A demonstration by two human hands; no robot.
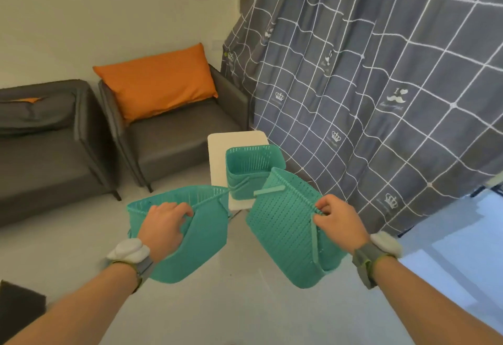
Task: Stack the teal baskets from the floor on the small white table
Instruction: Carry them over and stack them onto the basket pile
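The left hand [163, 223] holds one teal basket [190, 235] by its rim, fingers curled over the edge. The right hand [337, 222] pinches the rim of a second teal basket [285, 233], which is tipped on its side so its woven wall faces up. Both baskets hang in the air above the floor [231, 312]. A third teal basket [250, 167] stands upright on the small white table [217, 148], just behind the two held ones. A gray chair [177, 132] with an orange pillow [158, 80] sits next to the table.
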